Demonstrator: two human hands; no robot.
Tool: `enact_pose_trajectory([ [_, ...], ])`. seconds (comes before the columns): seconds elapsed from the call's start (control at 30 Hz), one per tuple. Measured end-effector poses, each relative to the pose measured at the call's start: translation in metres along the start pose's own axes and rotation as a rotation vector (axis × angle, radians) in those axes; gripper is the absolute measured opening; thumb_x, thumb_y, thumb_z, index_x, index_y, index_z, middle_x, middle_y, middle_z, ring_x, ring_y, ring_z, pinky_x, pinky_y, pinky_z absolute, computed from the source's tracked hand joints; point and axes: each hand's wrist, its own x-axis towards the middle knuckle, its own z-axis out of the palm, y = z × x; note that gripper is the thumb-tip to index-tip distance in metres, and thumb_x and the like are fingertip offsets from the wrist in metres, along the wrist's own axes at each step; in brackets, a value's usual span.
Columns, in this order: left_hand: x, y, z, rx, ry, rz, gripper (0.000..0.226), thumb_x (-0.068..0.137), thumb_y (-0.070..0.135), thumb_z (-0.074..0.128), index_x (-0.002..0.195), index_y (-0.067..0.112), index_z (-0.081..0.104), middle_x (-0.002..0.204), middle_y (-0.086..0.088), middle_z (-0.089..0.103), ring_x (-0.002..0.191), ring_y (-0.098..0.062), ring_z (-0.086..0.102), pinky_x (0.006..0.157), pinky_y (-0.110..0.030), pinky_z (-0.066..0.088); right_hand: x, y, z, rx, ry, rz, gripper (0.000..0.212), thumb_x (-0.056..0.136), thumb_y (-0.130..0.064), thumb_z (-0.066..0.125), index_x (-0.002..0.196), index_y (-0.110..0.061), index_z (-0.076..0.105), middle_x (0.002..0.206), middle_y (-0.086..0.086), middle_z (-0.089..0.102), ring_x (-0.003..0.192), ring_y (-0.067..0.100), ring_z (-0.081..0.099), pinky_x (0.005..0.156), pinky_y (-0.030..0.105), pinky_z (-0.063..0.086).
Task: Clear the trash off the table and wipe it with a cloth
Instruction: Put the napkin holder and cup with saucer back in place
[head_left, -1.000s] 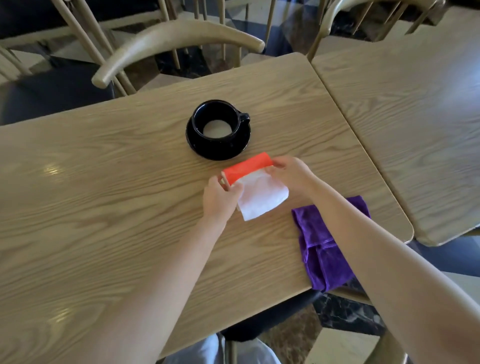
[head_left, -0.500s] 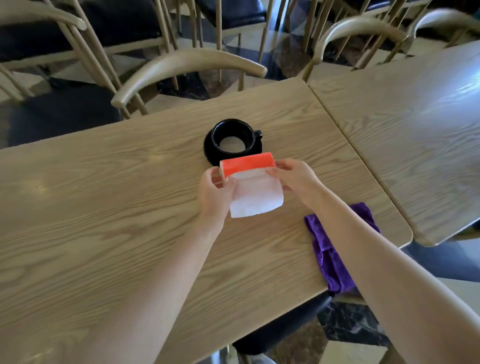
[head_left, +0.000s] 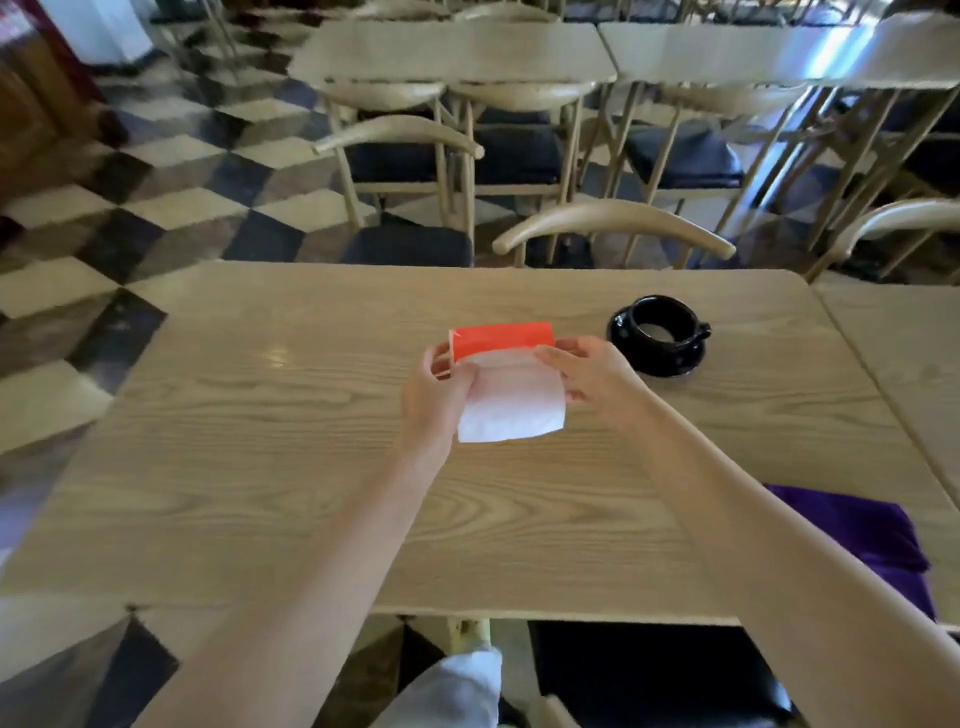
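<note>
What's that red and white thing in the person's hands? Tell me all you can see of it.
The wrapper is a flat, thin sheet, paper or plastic by its look, with an orange-red band across the top and white below. The left hand and right hand pinch its upper sides, holding it over the table.

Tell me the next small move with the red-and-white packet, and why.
Probably carry the packet off the table: the left hand and right hand both pinch it, while the purple cloth lies untouched for wiping afterwards.
</note>
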Motion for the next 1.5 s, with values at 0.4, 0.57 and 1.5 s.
enact_pose_trajectory([
  [0.4,0.061,0.040,-0.188,-0.005,0.270,0.040,0.041,0.088,0.026,0.059,0.128,0.022,0.052,0.111,0.003,0.059,0.098,-0.016,0.056,0.079,-0.030,0.048,0.018,-0.119,0.191,-0.014,-0.210,-0.072,0.023,0.091,-0.038,0.055,0.100,-0.018,0.062,0.096,0.003,0.066,0.088,0.019,0.065,0.073,0.029,0.054],
  [0.57,0.137,0.032,-0.253,0.084,0.262,0.031,0.042,0.087,0.028,0.059,0.127,0.020,0.055,0.119,-0.002,0.062,0.105,-0.021,0.059,0.091,-0.042,0.051,0.068,-0.142,0.274,0.017,-0.248,0.008,0.021,0.094,-0.027,0.052,0.107,-0.012,0.059,0.098,0.003,0.063,0.088,0.019,0.061,0.070,0.028,0.051],
  [1.5,0.476,-0.059,-0.354,0.305,0.048,-0.242,0.043,0.089,0.020,0.057,0.132,0.019,0.054,0.121,-0.004,0.064,0.112,-0.023,0.059,0.100,-0.042,0.047,0.324,-0.133,0.494,-0.030,-0.075,0.290,0.016,0.093,-0.021,0.049,0.095,-0.010,0.060,0.089,0.005,0.062,0.092,0.026,0.064,0.092,0.043,0.054],
])
